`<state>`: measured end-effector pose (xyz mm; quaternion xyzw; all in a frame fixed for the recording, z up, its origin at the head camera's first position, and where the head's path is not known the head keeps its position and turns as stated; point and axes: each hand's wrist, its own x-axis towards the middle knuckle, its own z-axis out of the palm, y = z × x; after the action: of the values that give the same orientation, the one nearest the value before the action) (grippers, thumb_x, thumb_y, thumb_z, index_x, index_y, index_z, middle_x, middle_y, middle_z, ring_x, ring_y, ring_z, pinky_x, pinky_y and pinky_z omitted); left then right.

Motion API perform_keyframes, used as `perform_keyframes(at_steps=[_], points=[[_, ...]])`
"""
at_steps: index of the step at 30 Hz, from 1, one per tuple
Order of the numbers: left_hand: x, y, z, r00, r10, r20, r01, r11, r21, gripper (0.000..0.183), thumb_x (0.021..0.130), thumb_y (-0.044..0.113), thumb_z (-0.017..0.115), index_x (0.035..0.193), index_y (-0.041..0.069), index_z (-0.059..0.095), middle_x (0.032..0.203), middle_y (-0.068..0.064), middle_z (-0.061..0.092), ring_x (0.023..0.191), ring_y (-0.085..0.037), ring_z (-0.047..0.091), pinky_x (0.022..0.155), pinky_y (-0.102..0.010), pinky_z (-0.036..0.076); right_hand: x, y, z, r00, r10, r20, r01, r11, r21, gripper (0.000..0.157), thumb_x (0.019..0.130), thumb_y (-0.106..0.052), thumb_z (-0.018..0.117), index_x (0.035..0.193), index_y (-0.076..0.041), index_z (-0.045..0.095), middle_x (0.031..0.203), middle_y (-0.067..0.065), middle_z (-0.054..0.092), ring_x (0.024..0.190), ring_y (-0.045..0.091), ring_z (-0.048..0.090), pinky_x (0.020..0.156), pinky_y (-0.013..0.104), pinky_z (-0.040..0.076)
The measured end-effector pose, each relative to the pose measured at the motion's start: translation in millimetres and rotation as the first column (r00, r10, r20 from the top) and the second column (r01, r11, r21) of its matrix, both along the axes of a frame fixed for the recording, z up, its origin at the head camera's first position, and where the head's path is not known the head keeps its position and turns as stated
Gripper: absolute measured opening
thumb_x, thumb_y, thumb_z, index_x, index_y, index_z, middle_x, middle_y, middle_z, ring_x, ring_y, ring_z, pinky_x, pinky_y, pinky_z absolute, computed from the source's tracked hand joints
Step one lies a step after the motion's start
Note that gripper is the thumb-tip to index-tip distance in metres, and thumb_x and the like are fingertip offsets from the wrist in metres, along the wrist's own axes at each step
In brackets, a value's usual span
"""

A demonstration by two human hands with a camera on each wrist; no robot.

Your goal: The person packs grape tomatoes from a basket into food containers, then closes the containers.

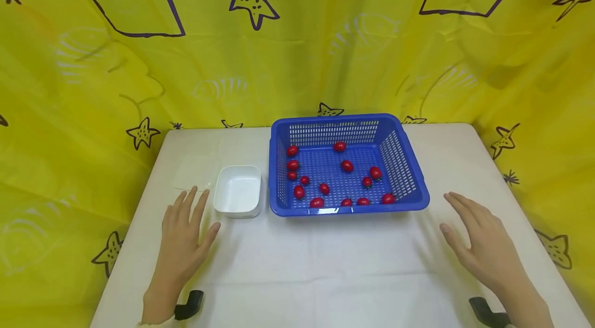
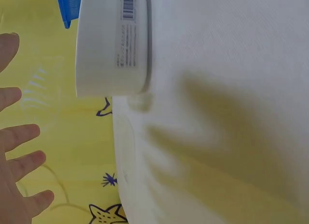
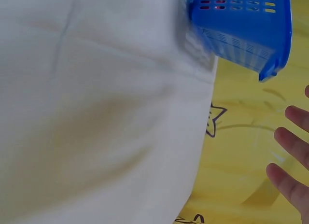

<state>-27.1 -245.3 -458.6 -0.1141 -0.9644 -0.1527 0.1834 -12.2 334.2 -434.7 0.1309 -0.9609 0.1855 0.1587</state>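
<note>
My left hand (image 1: pixel 183 243) hovers over the table's left side with straight, spread fingers and holds nothing. Just beyond and to its right is a square white bowl (image 1: pixel 238 191); the left wrist view shows a barcode label on the side of this bowl (image 2: pixel 111 45). Over the right side is my right hand (image 1: pixel 483 245), its fingers extended and nothing in them. A blue plastic basket (image 1: pixel 349 211) stands between the hands, further back, with several red cherry tomatoes (image 1: pixel 346 166) scattered across its floor. In the right wrist view, fingers (image 3: pixel 292 139) show apart from the basket (image 3: pixel 241 21).
A white cloth (image 1: pixel 316 266) covers the table. Yellow curtains (image 1: pixel 297 59) with starfish drawings hang behind and along both sides. A thin transparent sheet (image 1: pixel 195 175) seems to lie left of the bowl. Each wrist carries a black strap mount (image 1: pixel 189 305).
</note>
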Motion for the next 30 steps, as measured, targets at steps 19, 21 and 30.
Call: perform_keyframes(at_steps=[19,21,30], points=[[-12.6,27,0.6,0.992,-0.09,-0.093,0.104,0.983,0.152,0.061,0.091,0.026,0.064,0.146,0.011,0.046,0.146,-0.019,0.049,0.132,-0.04,0.045,0.103,-0.062,0.036,-19.5,-18,10.9,0.999,-0.019,0.041,0.023,0.994,-0.109,0.056,0.096,-0.021,0.062,0.148,-0.022,0.044,0.145,0.015,0.051,0.13,0.039,0.045,0.126,0.025,0.019],[-14.5,29,0.0,0.991,-0.082,-0.106,0.099,0.982,0.162,0.059,0.091,0.025,0.063,0.146,0.01,0.047,0.145,-0.019,0.051,0.131,-0.04,0.047,0.103,-0.061,0.038,-22.2,-20,12.7,0.999,-0.012,0.033,0.015,0.993,-0.116,0.055,0.095,-0.021,0.063,0.148,-0.022,0.045,0.145,0.015,0.052,0.13,0.038,0.045,0.125,0.021,0.019],[-20.8,33,0.4,0.999,0.044,-0.001,-0.042,0.977,0.209,0.053,0.095,0.021,0.06,0.145,0.009,0.046,0.143,-0.017,0.053,0.129,-0.04,0.048,0.102,-0.059,0.042,-37.1,-30,23.9,0.999,0.036,0.013,-0.035,0.995,-0.089,0.054,0.094,-0.02,0.066,0.145,-0.02,0.049,0.141,0.014,0.055,0.128,0.034,0.047,0.122,0.019,0.024]])
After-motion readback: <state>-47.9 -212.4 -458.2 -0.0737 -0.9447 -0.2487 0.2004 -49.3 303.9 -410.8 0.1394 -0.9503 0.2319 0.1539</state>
